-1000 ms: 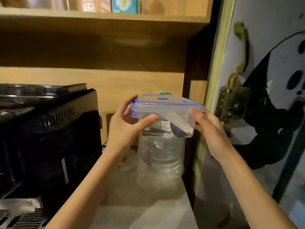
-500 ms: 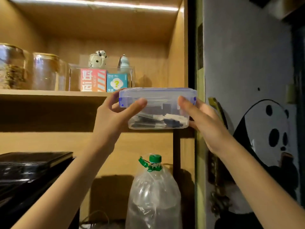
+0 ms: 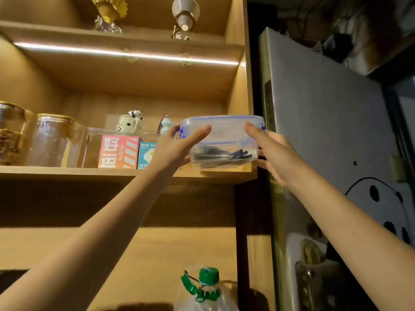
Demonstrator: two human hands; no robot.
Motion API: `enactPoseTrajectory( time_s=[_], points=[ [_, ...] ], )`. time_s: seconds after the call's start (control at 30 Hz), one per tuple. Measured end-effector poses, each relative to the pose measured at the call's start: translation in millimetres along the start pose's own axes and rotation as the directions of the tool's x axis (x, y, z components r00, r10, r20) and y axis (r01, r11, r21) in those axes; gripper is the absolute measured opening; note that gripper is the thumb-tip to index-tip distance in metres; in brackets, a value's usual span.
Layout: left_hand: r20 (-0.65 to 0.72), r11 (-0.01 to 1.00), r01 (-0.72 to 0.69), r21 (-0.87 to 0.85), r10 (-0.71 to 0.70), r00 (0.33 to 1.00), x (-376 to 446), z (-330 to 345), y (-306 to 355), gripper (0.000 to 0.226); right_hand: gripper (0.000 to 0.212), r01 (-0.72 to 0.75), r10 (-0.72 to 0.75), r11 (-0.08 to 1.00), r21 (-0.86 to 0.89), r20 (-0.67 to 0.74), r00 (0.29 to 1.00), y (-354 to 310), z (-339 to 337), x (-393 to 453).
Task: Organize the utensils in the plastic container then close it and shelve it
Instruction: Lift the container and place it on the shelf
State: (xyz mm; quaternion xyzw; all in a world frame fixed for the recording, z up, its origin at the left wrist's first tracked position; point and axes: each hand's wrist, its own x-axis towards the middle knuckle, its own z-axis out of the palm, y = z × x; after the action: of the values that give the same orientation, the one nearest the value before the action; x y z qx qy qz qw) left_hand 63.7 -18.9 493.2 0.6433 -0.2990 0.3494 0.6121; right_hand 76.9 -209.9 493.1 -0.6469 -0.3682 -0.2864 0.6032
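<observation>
A clear plastic container (image 3: 226,140) with a blue-trimmed lid shut on it holds dark utensils (image 3: 222,154) lying flat inside. My left hand (image 3: 177,147) grips its left side and my right hand (image 3: 272,151) grips its right side. The container is at the right end of the lit wooden shelf (image 3: 67,172), its base right at the shelf's front edge; I cannot tell if it rests on the board.
On the same shelf stand glass jars (image 3: 50,140), a clear box with a pink carton (image 3: 119,151) and a blue carton (image 3: 146,154), and small figurines (image 3: 131,124). The cabinet's side wall (image 3: 239,108) is just right of the container. A large bottle with a green cap (image 3: 207,279) stands below.
Both hands lifted the closed container from in front of the bottle up to the level of the lit shelf and moved it in to the shelf's right end.
</observation>
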Motion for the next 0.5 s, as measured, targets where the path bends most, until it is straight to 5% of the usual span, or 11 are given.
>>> enactPoseTrajectory(
  time_s=[0.17,0.33,0.47,0.5],
  points=[
    [0.028,0.998,0.021,0.065,-0.023,0.999,35,5,-27,0.084,0.021,-0.03,0.03,1.0,-0.005,-0.022,0.999,32,-3,27],
    [-0.002,0.995,0.015,0.102,-0.015,1.0,62,6,-57,0.071,0.034,-0.064,0.064,0.998,0.009,-0.102,0.993,61,-2,52],
    [-0.006,0.981,-0.044,0.19,0.046,0.999,77,7,-76,0.053,0.096,-0.077,0.072,0.996,-0.039,-0.13,0.989,82,1,66],
    [-0.01,0.971,-0.073,0.23,0.077,0.997,80,7,-80,0.042,0.097,-0.082,0.072,0.994,-0.074,-0.131,0.989,87,2,70]
  ],
)
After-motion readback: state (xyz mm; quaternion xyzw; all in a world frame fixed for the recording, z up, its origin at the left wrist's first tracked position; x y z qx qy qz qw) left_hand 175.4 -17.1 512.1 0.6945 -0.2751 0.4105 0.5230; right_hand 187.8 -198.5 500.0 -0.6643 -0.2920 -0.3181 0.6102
